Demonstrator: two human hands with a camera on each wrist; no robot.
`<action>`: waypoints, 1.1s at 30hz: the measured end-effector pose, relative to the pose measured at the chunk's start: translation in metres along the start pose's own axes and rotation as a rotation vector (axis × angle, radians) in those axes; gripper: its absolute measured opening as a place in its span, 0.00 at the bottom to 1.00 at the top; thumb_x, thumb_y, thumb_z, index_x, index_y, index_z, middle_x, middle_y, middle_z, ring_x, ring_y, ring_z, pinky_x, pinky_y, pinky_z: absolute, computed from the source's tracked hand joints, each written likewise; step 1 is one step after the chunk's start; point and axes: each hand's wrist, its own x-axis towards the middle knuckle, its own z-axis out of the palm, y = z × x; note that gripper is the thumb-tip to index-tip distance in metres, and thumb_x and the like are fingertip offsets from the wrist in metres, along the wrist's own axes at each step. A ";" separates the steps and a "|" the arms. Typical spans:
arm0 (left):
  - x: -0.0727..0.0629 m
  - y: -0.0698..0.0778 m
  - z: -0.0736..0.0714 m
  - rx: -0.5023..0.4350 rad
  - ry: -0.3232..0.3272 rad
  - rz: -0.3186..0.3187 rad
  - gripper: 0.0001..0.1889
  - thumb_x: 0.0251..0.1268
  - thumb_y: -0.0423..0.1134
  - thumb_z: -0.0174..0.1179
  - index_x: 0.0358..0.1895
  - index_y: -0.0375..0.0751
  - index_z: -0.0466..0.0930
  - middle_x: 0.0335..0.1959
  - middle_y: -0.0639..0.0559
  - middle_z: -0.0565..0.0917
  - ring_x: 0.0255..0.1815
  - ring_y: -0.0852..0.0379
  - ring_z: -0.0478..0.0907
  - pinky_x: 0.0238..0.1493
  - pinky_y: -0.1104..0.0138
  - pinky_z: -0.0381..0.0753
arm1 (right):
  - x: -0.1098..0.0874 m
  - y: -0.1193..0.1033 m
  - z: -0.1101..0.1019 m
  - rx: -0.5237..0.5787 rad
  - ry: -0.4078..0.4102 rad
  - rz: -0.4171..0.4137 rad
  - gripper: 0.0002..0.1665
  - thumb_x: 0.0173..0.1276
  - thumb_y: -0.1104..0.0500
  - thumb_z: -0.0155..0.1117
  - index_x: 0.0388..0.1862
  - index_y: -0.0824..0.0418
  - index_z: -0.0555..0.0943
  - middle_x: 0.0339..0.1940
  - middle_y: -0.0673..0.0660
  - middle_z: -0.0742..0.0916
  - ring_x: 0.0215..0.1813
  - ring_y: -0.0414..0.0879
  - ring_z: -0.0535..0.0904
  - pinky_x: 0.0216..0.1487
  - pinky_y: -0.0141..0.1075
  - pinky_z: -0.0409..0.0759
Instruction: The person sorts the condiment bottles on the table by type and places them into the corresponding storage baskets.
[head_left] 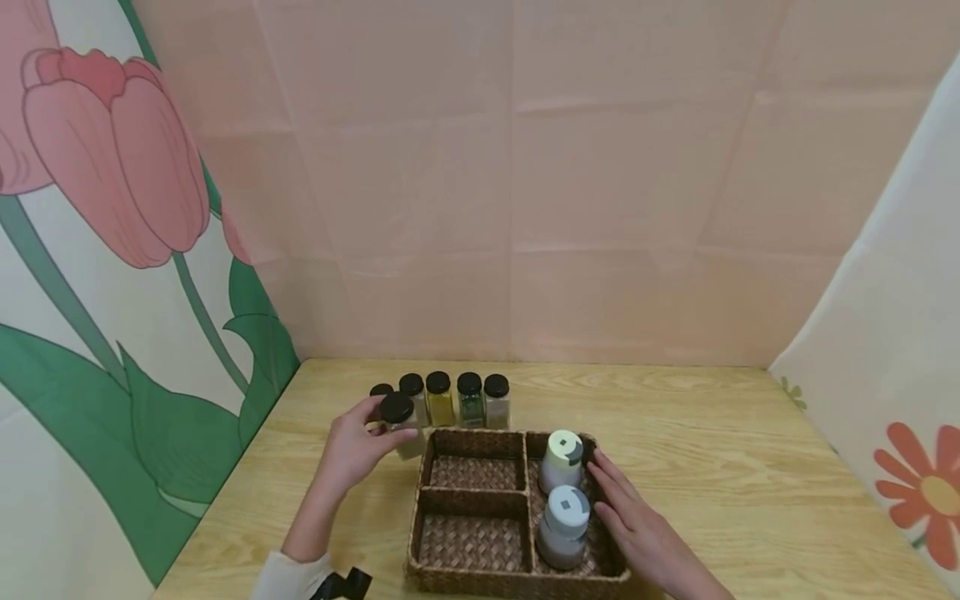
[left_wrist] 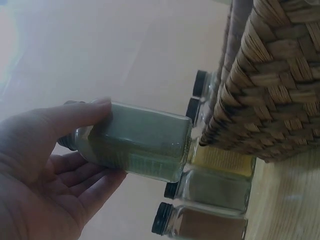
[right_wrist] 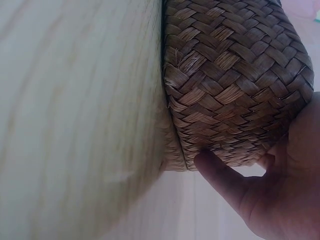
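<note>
My left hand [head_left: 354, 450] grips a square glass spice jar [left_wrist: 145, 142] with a black lid, just left of the woven basket [head_left: 474, 495]. In the left wrist view the jar is lifted, with thumb on one side and fingers on the other; its contents look pale and greyish. Against the basket's right wall rests my right hand [head_left: 637, 521], fingers extended along the side and rim. Two light-capped bottles, a rear one [head_left: 562, 458] and a front one [head_left: 564, 525], stand in the basket's right compartment. Both left compartments show bare woven bottoms.
Behind the basket stands a row of black-lidded jars, among them a yellow one [head_left: 440, 404], a green one [head_left: 471, 404] and a pale one [head_left: 497, 407]. The wooden table [head_left: 697, 450] meets a pink cloth backdrop [head_left: 510, 208], with printed flower cloths at both sides.
</note>
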 end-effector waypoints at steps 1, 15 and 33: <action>0.000 0.001 0.001 -0.006 -0.001 0.003 0.30 0.52 0.46 0.79 0.59 0.42 0.82 0.50 0.48 0.86 0.57 0.47 0.82 0.58 0.53 0.83 | 0.000 0.000 0.000 0.000 0.001 -0.001 0.31 0.84 0.49 0.48 0.80 0.58 0.62 0.83 0.55 0.60 0.78 0.58 0.58 0.70 0.58 0.68; 0.003 0.014 0.014 0.022 -0.095 -0.018 0.42 0.52 0.53 0.78 0.70 0.39 0.73 0.64 0.38 0.79 0.61 0.36 0.79 0.52 0.51 0.85 | 0.000 -0.002 -0.001 -0.001 -0.011 0.005 0.31 0.84 0.50 0.48 0.80 0.59 0.62 0.83 0.56 0.60 0.79 0.57 0.58 0.70 0.59 0.67; 0.005 0.027 0.027 0.081 -0.150 0.035 0.43 0.53 0.55 0.77 0.69 0.38 0.73 0.64 0.38 0.79 0.57 0.37 0.82 0.47 0.52 0.87 | -0.001 0.001 0.001 -0.024 0.017 -0.017 0.31 0.84 0.50 0.48 0.80 0.58 0.63 0.83 0.55 0.61 0.77 0.57 0.58 0.69 0.57 0.68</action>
